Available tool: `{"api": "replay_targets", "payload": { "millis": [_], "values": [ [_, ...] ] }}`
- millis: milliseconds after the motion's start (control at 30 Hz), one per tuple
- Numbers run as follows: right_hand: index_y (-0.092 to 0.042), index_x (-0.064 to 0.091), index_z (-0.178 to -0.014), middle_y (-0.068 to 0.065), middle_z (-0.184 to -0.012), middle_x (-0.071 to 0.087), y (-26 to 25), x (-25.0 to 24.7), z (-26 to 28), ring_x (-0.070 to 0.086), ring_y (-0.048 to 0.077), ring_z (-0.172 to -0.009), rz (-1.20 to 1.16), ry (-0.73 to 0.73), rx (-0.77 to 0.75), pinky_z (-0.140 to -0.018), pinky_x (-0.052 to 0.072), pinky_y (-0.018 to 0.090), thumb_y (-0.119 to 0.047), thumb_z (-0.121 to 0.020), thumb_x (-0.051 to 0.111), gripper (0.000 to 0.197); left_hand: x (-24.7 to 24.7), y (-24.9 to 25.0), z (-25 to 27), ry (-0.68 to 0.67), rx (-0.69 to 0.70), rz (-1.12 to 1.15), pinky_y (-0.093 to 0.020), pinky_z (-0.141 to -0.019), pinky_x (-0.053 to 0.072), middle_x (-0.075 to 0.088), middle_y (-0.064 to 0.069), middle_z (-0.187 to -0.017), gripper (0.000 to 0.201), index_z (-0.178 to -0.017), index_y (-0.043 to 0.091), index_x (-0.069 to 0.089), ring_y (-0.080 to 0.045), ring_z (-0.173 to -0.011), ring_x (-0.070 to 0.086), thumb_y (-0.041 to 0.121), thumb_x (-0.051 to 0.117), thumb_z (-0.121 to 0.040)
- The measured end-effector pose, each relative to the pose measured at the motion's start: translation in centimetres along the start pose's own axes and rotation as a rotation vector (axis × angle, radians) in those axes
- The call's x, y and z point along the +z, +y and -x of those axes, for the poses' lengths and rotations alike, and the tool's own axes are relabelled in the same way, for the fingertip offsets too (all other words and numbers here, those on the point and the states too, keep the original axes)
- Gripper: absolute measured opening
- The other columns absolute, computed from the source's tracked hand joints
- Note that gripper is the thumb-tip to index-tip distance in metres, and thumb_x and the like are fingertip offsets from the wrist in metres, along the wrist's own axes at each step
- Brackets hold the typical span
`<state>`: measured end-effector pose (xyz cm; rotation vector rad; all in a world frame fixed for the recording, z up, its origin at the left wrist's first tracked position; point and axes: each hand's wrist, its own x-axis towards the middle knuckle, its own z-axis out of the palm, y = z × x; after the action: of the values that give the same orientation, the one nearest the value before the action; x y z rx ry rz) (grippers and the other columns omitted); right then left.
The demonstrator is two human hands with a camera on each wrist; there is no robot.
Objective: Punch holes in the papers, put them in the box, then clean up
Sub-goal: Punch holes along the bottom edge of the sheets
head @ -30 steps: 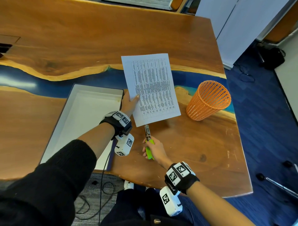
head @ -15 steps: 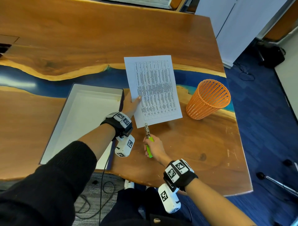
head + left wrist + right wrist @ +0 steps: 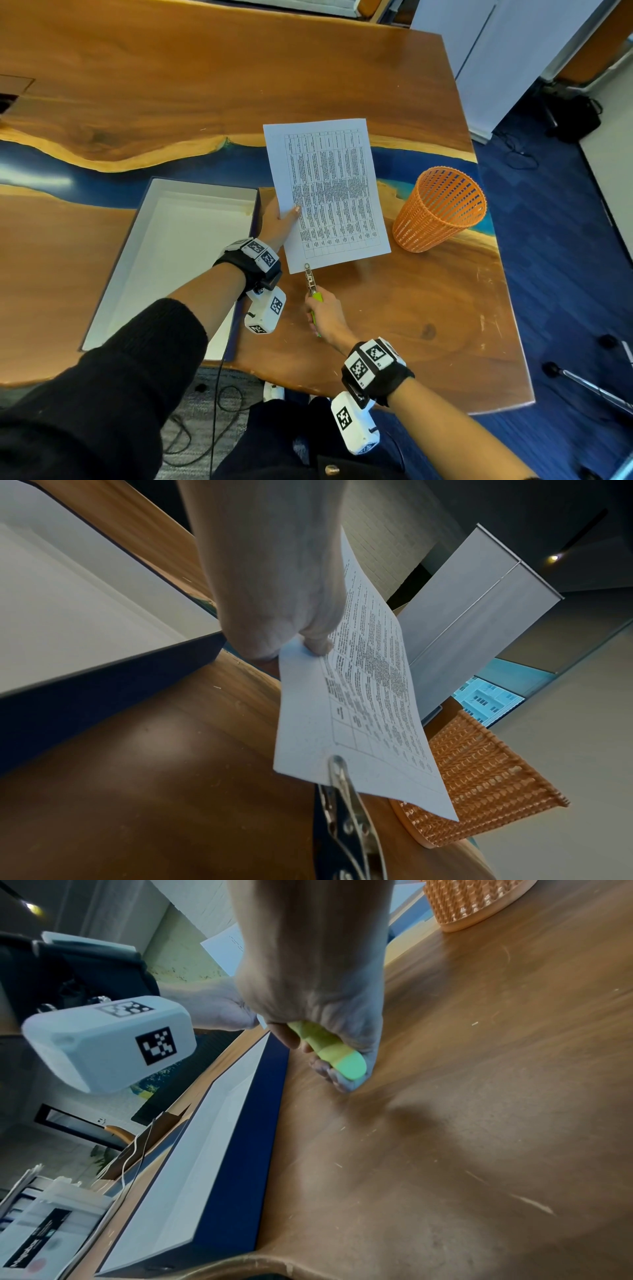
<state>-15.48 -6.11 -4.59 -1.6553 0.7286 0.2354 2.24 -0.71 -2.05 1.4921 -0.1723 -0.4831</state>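
Item 1, paper (image 3: pixel 329 192): a single white sheet printed with a dense table, held above the counter (image 3: pixel 411 325) between the box and the basket. The left hand (image 3: pixel 279 224) pinched it at its left edge, thumb on the printed face and fingers beneath. In the left wrist view the sheet (image 3: pixel 369 696) curved slightly and tilted, its near edge caught in the punch.

Item 2, hole punch (image 3: pixel 311 284): a plier-type tool with a metal head and green handles. The metal jaws stood closed over the sheet's near edge close to its left corner, as the left wrist view showed (image 3: pixel 342 780). The right hand (image 3: pixel 325 317) gripped the handles in a curled fist; in the right wrist view the green handle end (image 3: pixel 335 1053) stuck out below the fingers.

Item 3, box (image 3: pixel 144 219): shallow, rectangular, dark blue outside and white inside, lying open on the counter to the left of the paper, just beside the left hand. No sheet was visible inside it.

Item 4, basket (image 3: pixel 442 209): orange plastic lattice, round, standing on the counter to the right of the paper, apart from both hands.

Item 5, counter: polished wood with a blue band running across it. Small pale flecks lay scattered on the wood near the right hand.
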Motion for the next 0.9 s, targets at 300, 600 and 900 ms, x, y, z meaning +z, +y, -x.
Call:
{"api": "replay_targets", "payload": {
  "millis": [300,600,900],
  "values": [
    [-0.030,0.044,-0.057,0.004,-0.069,0.048,0.7,0.6,-0.3,0.041,0.022,-0.077,0.009,0.058,0.065,-0.060,0.032,0.030,-0.021,-0.063,0.041,0.012,1.0,-0.1,-0.3,-0.029,-0.033,-0.003,-0.029,-0.082,0.058,0.057,-0.015,-0.133,0.043,-0.138,0.004,0.042,-0.019,-0.103,0.065,0.009,0.052,-0.096],
    [-0.033,0.044,-0.056,0.003,-0.069,0.047,0.3,0.1,-0.1,0.040,0.021,-0.075,0.025,0.078,0.061,-0.058,0.030,0.026,-0.023,-0.066,0.039,0.015,1.4,-0.1,-0.6,-0.008,-0.087,-0.036,-0.042,-0.093,0.053,0.060,-0.011,-0.131,0.042,-0.136,0.007,0.045,-0.023,-0.108,0.064,0.014,0.054,-0.096],
    [-0.026,0.043,-0.060,0.004,-0.067,0.049,0.2,-0.1,0.0,0.042,0.022,-0.066,0.042,0.061,0.047,-0.060,0.036,0.032,-0.020,-0.066,0.042,0.008,1.3,0.2,-0.5,-0.010,-0.079,-0.055,-0.041,-0.092,0.053,0.058,-0.014,-0.132,0.042,-0.136,0.005,0.044,-0.025,-0.110,0.062,0.013,0.053,-0.096]
  ]
}}
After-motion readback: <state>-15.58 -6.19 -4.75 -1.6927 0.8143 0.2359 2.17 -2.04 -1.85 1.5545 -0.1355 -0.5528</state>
